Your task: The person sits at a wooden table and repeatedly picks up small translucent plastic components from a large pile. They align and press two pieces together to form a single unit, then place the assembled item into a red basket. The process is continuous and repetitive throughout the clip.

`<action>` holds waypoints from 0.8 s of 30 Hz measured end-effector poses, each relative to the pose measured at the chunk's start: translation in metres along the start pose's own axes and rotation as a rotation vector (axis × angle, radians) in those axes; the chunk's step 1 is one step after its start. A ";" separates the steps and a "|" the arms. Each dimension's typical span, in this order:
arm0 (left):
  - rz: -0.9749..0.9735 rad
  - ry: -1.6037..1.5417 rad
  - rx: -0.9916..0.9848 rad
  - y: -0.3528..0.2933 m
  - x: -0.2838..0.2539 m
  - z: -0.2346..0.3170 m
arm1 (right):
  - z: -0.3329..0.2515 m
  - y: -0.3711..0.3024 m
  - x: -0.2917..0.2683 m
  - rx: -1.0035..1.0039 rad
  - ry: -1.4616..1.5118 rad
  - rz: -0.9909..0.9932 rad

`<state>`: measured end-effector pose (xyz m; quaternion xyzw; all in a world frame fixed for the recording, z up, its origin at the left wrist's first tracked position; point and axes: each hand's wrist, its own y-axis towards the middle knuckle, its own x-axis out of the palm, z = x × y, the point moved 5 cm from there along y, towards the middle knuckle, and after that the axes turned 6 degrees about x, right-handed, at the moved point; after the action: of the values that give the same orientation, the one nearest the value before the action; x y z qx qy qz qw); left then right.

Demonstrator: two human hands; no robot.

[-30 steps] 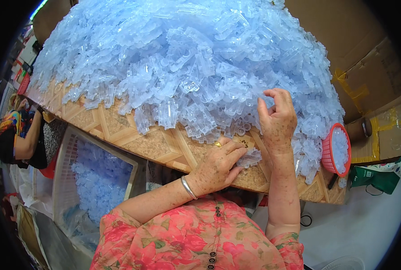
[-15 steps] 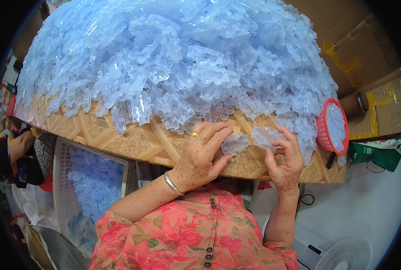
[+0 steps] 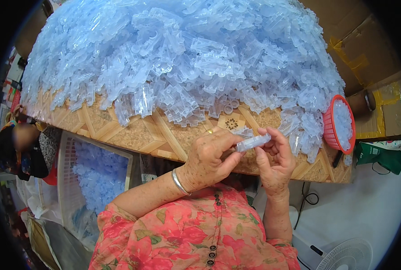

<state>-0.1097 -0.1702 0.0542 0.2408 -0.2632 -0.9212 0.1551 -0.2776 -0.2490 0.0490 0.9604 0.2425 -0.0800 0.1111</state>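
Left hand (image 3: 209, 155) pinches the clear piece (image 3: 253, 143) at its left end; right hand (image 3: 276, 164) touches the other, grip unclear. Piece held above table (image 3: 173, 140), long axis crosswise, right end angled slightly toward pile (image 3: 196, 58).

Table (image 3: 139, 130): wood-and-cork patterned top, brightly lit. Floor (image 3: 371, 204) at right — pale, plain. White fan (image 3: 349, 255) at lower right; dark cable (image 3: 305, 198) loops on the floor nearby. Brown cardboard (image 3: 367, 40) with yellow tape (image 3: 351, 60) beyond the table's right end — green bag (image 3: 376, 155) below.
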 end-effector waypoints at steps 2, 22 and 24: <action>0.021 -0.036 -0.052 -0.001 -0.002 -0.001 | -0.003 -0.001 0.010 -0.027 -0.062 0.002; -0.261 -0.809 -0.504 0.007 0.000 -0.008 | -0.044 -0.008 0.014 -0.324 -0.460 -0.247; -0.304 -0.843 -0.576 0.003 0.003 -0.008 | -0.047 -0.010 0.017 -0.333 -0.533 -0.207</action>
<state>-0.1076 -0.1776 0.0486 -0.1673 -0.0013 -0.9851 -0.0395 -0.2625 -0.2211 0.0886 0.8445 0.3112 -0.2987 0.3176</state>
